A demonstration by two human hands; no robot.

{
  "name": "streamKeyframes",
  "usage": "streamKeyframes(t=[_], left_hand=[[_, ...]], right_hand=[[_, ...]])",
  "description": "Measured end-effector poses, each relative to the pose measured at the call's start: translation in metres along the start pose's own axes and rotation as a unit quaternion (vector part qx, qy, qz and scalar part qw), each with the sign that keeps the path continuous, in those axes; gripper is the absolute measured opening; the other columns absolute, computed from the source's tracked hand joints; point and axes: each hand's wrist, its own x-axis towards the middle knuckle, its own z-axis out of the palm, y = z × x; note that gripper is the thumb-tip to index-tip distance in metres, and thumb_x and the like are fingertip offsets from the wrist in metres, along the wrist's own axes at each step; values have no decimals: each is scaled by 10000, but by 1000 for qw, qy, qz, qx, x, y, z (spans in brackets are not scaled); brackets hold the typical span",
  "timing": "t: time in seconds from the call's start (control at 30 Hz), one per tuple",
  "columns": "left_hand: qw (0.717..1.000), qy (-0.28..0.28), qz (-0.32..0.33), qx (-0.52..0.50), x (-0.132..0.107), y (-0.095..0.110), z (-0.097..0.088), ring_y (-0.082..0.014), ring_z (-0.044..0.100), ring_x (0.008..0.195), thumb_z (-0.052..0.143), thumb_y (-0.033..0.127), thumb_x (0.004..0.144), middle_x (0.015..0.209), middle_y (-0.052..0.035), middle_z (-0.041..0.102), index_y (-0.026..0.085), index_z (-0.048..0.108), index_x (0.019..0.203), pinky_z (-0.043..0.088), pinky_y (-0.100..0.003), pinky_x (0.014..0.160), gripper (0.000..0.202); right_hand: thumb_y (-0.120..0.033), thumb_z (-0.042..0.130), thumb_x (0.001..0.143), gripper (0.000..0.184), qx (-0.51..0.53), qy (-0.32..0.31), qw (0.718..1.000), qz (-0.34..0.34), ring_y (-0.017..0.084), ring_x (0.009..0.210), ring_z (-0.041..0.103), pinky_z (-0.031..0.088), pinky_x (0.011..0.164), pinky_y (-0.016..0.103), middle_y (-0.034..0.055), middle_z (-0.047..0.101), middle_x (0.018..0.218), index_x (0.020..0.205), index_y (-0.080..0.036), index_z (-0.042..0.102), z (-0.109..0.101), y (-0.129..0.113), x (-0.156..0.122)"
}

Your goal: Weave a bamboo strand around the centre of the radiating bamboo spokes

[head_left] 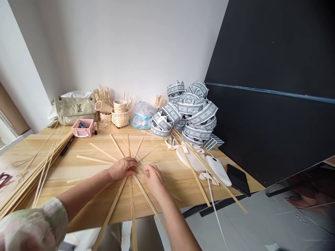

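Observation:
Flat bamboo strips (104,152) lie crossed in a star on the wooden table (78,174), fanning out from one centre. My left hand (123,168) rests palm down on that centre, fingers pressed on the crossing strips. My right hand (154,178) sits just right of it, fingers curled and pinching a thin strip at the centre. Long strips (132,209) run from the centre past the table's front edge toward me.
A bundle of long strips (34,174) lies at the left. At the back stand small woven baskets (119,115), a pink box (83,127), a pale bag (75,108) and a pile of patterned rolls (188,111). A white device (218,169) and black phone (238,178) lie right.

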Motion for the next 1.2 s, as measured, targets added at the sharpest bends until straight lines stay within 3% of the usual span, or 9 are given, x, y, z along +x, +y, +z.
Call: streamKeyframes(t=[0.1,0.23,0.43,0.63,0.93,1.07,1.2], left_hand=[[1000,8,-11,-6,-1,-1,4,-204,513,964,516,328,771,1024,-105,550,159,566,937,421,-325,834,242],[999,24,-9,-26,-3,-3,7,-199,517,950,491,355,782,1007,-106,549,162,563,945,424,-336,834,263],[999,39,-19,-14,-5,-4,13,-205,509,967,479,375,787,1034,-110,541,163,571,988,415,-355,864,307],[999,26,-24,17,-6,3,8,-207,485,1005,463,330,805,1065,-104,533,162,559,1036,396,-358,897,302],[996,23,-35,78,-1,9,8,-198,488,967,444,294,823,1041,-87,543,165,566,1019,393,-345,866,265],[986,16,-47,160,3,16,7,-218,488,930,495,343,793,943,-49,577,202,591,944,310,-444,904,228],[986,25,-53,157,4,15,10,-197,492,873,487,310,799,939,-60,558,182,577,961,378,-354,821,225]], right_hand=[[-204,530,701,173,-43,-12,999,2,146,869,508,340,684,222,21,554,960,874,-210,531,5,-2,6],[-275,548,698,179,-104,-39,993,-46,167,897,492,334,691,236,18,563,943,865,-216,530,0,-4,14],[-175,487,737,123,-157,-22,984,-79,142,868,501,325,700,225,20,578,893,849,-208,523,4,2,20],[-232,391,809,143,-188,-19,978,-85,142,777,533,325,630,236,38,590,849,861,-210,523,5,3,27],[-219,357,792,188,-183,-80,976,-84,142,669,535,275,538,233,14,617,744,851,-235,535,-9,3,43],[-223,404,758,164,-158,-106,980,-64,136,660,517,266,538,228,17,617,757,810,-228,559,-13,4,52],[-231,402,757,170,-130,-107,984,-53,124,649,497,259,530,220,16,612,759,796,-216,567,-15,5,53]])
